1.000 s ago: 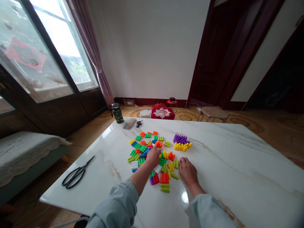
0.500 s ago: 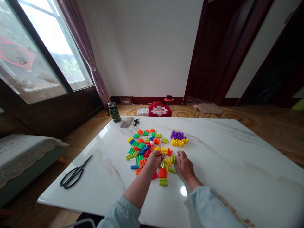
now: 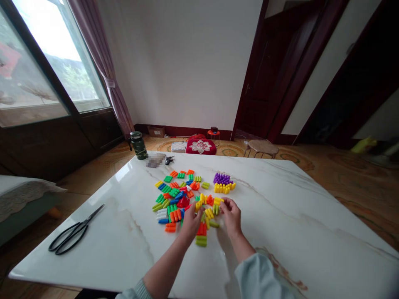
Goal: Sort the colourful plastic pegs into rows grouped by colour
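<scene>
Bullet-shaped plastic building blocks in several colours lie in a loose pile (image 3: 174, 193) on the white table. My left hand (image 3: 190, 224) is at the pile's near side, its fingers pinching a yellow block (image 3: 198, 205). Opposite it, my right hand (image 3: 231, 214) has thumb and fingertips closed on another yellow block (image 3: 218, 200). Between the hands lie loose yellow blocks (image 3: 209, 214) and a lime block (image 3: 215, 208). Nearer to me, an orange-red block (image 3: 202, 229) adjoins a lime block (image 3: 201, 241). Fingers partly cover both held blocks.
Purple blocks (image 3: 222, 178) and yellow blocks (image 3: 225, 188) stand grouped behind my right hand. Black-handled scissors (image 3: 76, 232) lie at the left of the marble-patterned table (image 3: 124, 245). A camouflage flask (image 3: 139, 145) and keys (image 3: 169, 160) sit at the far left corner.
My left hand has drawn back toward me from over the pile, pinching a yellow block. My right hand has reached a yellow block. The view has shifted slightly right.
</scene>
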A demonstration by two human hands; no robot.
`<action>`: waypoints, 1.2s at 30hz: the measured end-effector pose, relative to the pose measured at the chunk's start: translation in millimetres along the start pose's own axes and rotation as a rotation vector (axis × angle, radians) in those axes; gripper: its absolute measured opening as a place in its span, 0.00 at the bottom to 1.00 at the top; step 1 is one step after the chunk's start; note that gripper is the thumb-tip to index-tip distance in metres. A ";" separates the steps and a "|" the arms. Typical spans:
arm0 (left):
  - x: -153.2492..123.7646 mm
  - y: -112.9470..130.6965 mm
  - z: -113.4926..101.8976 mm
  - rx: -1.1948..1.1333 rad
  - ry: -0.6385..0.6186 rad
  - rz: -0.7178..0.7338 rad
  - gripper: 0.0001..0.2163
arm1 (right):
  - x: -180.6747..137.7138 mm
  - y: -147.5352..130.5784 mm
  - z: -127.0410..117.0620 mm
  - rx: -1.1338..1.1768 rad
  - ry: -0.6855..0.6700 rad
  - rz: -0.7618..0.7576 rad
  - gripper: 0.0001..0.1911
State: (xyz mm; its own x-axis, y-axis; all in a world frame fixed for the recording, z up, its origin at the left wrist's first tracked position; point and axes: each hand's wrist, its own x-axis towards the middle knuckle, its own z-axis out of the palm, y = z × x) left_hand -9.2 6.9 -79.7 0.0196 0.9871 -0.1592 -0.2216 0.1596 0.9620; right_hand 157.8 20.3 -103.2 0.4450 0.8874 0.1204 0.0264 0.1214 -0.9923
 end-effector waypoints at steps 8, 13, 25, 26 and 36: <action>-15.8 -7.8 -48.9 1.189 -0.006 0.669 0.13 | 88.0 8.4 -67.8 -0.762 0.106 -0.231 0.12; -12.9 -14.3 -48.1 1.286 0.010 0.708 0.15 | 113.3 11.2 -59.4 -0.851 0.050 -0.254 0.14; -11.8 -18.9 -48.8 1.352 0.020 0.770 0.15 | 110.9 30.0 -46.7 -0.844 0.042 -0.331 0.14; -11.9 -18.6 -48.7 1.351 0.018 0.766 0.14 | 110.2 32.0 -46.2 -0.831 0.064 -0.314 0.13; -12.4 -17.2 -47.5 1.342 0.028 0.774 0.14 | 110.8 43.2 -40.4 -0.829 0.132 -0.192 0.10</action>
State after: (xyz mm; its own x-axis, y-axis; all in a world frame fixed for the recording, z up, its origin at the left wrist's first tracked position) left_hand -51.9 -8.8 -104.8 0.2956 0.8347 0.4646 0.8385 -0.4597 0.2925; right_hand 244.4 105.9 -133.9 0.4649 0.8196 0.3347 0.7340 -0.1455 -0.6634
